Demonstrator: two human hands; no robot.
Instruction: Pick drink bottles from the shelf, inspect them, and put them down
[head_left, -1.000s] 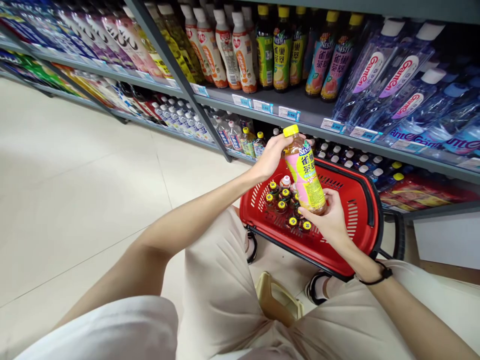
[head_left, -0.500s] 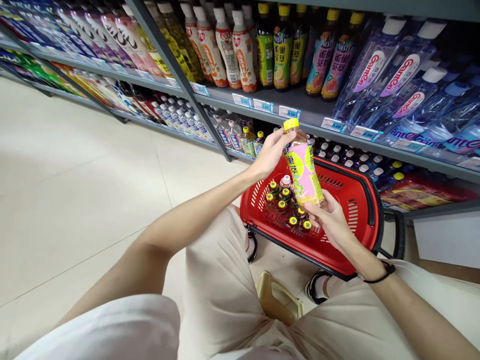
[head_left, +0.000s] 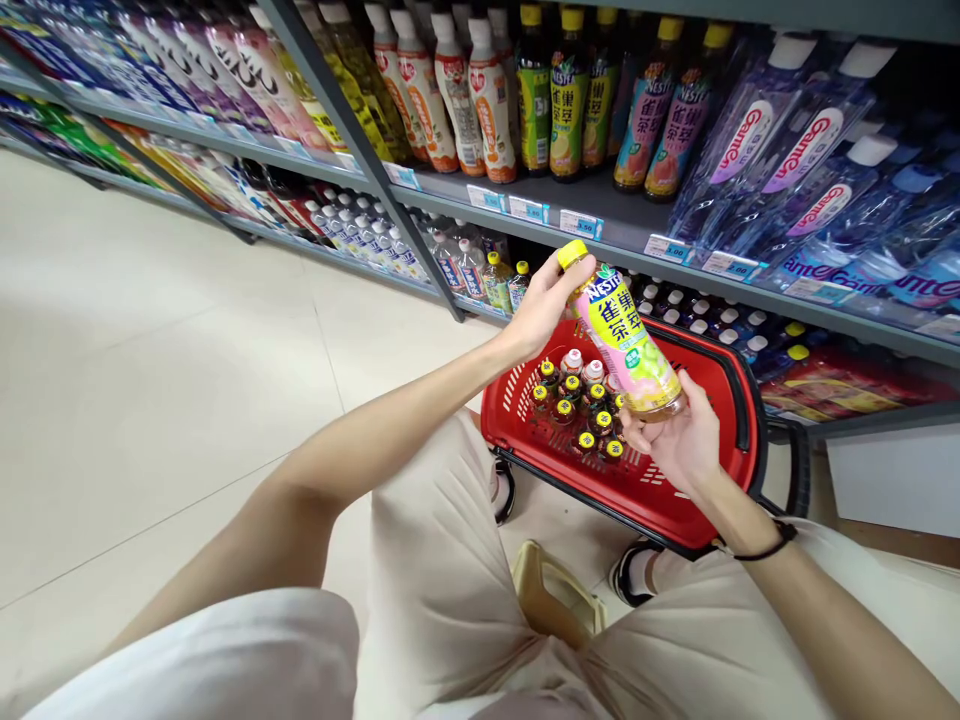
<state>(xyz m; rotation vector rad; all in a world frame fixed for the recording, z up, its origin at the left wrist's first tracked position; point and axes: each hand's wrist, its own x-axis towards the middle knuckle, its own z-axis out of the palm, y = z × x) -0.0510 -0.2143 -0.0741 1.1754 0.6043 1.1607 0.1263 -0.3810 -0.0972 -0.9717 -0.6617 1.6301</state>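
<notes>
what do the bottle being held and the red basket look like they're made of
The bottle looks like clear plastic, amber drink showing at its base, under a glossy printed wrap. The basket seems moulded red plastic: slotted walls, slight sheen.

Bright, even overhead light is washing across the pale floor [head_left: 150,330], glinting softly on the water bottles [head_left: 787,170]; shelf [head_left: 600,205] lines are bowing at the edges, where detail is smearing.

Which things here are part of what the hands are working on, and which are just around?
In hand: tea bottle, held by left hand and right hand; red basket; small bottles in it.
Just around: shelf drinks; water bottles; price tags.
</notes>
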